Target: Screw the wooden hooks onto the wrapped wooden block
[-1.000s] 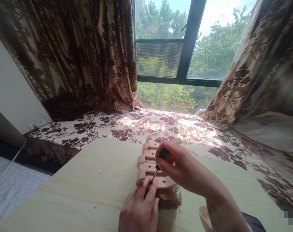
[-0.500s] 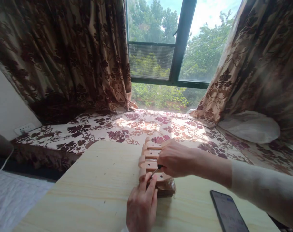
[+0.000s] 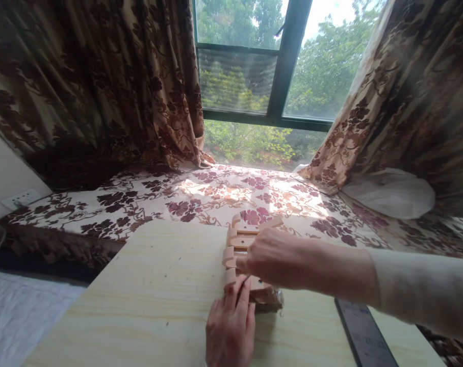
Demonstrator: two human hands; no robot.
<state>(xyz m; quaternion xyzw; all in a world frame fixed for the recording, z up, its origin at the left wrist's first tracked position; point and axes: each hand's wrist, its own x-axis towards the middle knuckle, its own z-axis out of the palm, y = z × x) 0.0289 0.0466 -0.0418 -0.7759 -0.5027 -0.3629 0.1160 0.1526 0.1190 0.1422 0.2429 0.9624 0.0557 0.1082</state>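
A row of light wooden pieces (image 3: 230, 278) with curved ends and dark screw holes lies at the table's far edge. Its near end rests on a brown block wrapped in clear film (image 3: 269, 300). My right hand (image 3: 267, 257) is closed round a screwdriver, whose handle is hidden in the fist; only a bit of the thin shaft (image 3: 246, 280) shows, slanting down to my left fingertips. My left hand (image 3: 231, 326) lies at the nearest piece, its index and middle fingers on either side of the shaft's tip, gripping the piece. Any screw at the tip is hidden.
The pale wooden table (image 3: 139, 295) bears a black phone (image 3: 365, 331) at the right, partly under my right forearm. Beyond it is a ledge with a flowered cover (image 3: 216, 196), holding a white plastic bag (image 3: 390, 193). Curtains (image 3: 158, 102) flank the window.
My right fist has turned and dropped slightly toward my left fingers, hiding the screwdriver's black handle. The view has shifted a little; my left hand keeps its place at the nearest piece.
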